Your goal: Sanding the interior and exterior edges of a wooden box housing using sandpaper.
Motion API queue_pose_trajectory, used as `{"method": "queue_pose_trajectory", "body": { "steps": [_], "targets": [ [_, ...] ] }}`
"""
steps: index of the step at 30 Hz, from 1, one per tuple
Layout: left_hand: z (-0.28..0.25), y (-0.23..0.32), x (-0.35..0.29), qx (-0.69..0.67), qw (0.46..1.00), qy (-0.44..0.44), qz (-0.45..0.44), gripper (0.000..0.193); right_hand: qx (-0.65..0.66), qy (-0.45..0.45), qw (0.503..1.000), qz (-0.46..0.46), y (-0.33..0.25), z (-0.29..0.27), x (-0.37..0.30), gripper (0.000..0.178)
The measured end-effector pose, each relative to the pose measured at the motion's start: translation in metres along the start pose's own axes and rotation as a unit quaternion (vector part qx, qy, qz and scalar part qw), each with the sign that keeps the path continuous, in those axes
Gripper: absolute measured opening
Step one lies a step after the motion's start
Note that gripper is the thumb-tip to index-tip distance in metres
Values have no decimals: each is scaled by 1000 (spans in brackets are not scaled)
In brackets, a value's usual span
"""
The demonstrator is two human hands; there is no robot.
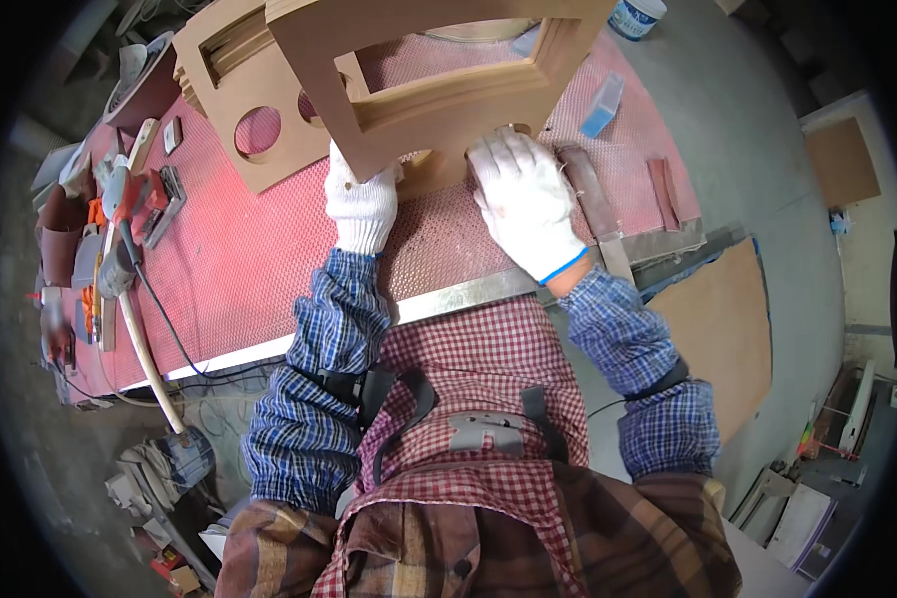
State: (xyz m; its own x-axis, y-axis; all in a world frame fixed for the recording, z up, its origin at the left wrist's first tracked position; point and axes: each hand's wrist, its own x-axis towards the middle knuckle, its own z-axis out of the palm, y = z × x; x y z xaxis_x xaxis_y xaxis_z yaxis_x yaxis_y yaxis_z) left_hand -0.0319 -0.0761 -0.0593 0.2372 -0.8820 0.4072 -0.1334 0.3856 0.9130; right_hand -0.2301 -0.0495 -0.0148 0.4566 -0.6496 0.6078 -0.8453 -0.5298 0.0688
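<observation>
A brown fibreboard panel [429, 130] with a large rectangular cutout and round openings stands tilted over the table, at the top of the view. My left hand [361, 209], in a white knit glove, is closed at its lower left corner, the fingers partly hidden behind the board. My right hand [528, 204], gloved in white with a blue cuff, bends its fingers over the lower edge near a round opening. Behind and to the left lie similar stacked panels [299, 159].
The table has a red textured mat [219, 299] and a metal front edge. At left lie a corded power tool [120, 194] and a wooden-handled mallet [149, 349]. A blue-and-white block [603, 105] and brown strip [660, 194] sit right. A brown board [723, 329] stands beyond the edge.
</observation>
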Motion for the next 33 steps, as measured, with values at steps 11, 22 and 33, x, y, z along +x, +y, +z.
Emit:
{"method": "queue_pose_trajectory", "body": {
  "steps": [11,22,33],
  "targets": [
    [-11,-14,2,105,994,-13,40,26,-183,-150,962,-140,8,-3,20,25],
    [-2,0,1,103,995,-13,-2,26,297,29,893,336,-36,24,8,21],
    [-3,-7,2,25,999,-17,9,30,-31,-56,993,-100,19,0,8,25]
  ]
}}
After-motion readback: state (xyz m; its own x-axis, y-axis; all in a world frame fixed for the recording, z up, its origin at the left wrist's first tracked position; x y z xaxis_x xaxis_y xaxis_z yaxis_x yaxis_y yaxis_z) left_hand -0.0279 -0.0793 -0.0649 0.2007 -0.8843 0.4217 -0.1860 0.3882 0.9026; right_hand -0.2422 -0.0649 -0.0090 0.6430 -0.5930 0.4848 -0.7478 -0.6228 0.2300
